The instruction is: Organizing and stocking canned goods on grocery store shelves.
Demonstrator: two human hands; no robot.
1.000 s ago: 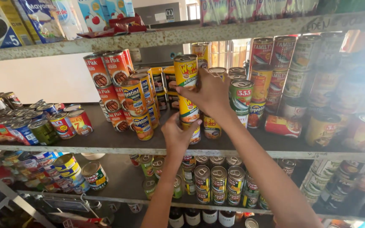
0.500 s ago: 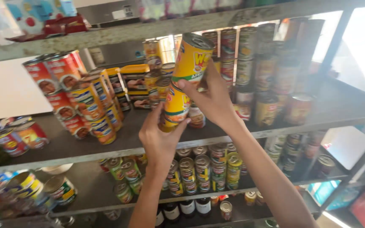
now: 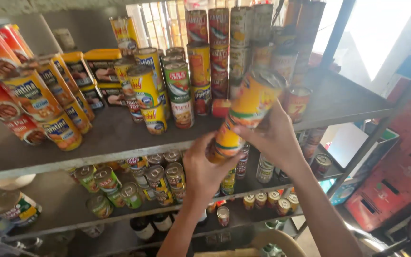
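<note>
A tall yellow-and-orange can (image 3: pixel 243 112) hangs tilted in front of the shelf (image 3: pixel 110 138), off the boards, the left hand (image 3: pixel 205 169) closing its grip round the bottom and the right hand (image 3: pixel 274 138) clasping the middle. It looks mid-handling; both hands must steady it. Stacked tins (image 3: pixel 177 90) crowd the metal shelves, daylight behind.
</note>
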